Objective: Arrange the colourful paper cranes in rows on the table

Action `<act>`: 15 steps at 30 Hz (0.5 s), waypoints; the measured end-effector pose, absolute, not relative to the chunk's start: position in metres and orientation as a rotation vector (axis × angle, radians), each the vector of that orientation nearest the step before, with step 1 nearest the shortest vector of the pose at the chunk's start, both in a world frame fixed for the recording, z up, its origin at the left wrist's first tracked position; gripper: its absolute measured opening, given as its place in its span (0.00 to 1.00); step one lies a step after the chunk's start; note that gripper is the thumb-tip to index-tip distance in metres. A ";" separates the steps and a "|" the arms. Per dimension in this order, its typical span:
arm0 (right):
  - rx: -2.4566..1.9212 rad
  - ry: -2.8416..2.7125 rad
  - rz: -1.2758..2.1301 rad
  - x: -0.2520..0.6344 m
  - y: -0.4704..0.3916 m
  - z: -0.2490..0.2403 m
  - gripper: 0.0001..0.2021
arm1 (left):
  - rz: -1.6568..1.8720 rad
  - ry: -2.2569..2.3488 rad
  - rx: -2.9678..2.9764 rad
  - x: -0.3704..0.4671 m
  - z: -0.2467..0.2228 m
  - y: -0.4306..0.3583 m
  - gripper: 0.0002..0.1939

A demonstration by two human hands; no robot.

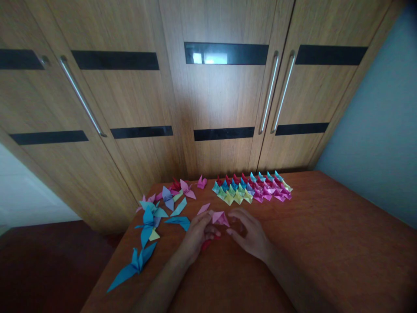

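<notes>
Near the middle of the table, my left hand (201, 232) pinches a pink folded paper piece (220, 218) by its left side. My right hand (248, 232) is at the other side of that piece, its thumb and fingers apart with a gap between them. Under my left hand lies a red paper piece (206, 244), partly hidden. Just beyond the left fingers rests a flat pink folded strip (203, 208). A blue folded paper (180, 221) lies to the left of that hand.
Rows of small folded paper pieces (239, 191) stand at the table's back. Paper cranes lie along the left, including a large blue crane (135, 265) near the left edge and a purple one (168, 198). Behind the wooden table (325, 243) rises a wardrobe (218, 100).
</notes>
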State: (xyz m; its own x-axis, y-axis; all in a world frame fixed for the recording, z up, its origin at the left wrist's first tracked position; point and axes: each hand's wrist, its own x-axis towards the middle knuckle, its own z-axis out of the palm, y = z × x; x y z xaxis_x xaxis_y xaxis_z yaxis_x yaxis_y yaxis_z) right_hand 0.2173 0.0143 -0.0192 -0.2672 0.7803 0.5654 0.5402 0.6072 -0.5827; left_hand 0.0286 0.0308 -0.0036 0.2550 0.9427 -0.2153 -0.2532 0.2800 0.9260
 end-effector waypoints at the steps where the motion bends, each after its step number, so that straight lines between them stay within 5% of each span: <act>1: -1.039 -1.960 0.322 0.217 0.014 -0.020 0.14 | 0.980 0.943 0.913 0.029 -0.003 0.030 0.17; 7: -1.048 -1.977 0.229 0.215 0.014 -0.024 0.08 | 0.874 0.909 0.994 0.030 0.002 0.026 0.21; 15: -1.509 -1.540 -0.089 0.304 0.037 -0.006 0.15 | 0.850 0.940 1.020 0.025 0.005 0.026 0.22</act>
State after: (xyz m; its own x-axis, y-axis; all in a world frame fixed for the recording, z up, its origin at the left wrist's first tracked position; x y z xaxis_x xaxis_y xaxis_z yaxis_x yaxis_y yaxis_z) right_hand 0.3038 0.0372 -0.0065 0.2059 0.7413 0.6388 0.8097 0.2375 -0.5366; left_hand 0.0248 0.0263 0.0054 0.3591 0.9041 -0.2316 -0.1388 0.2971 0.9447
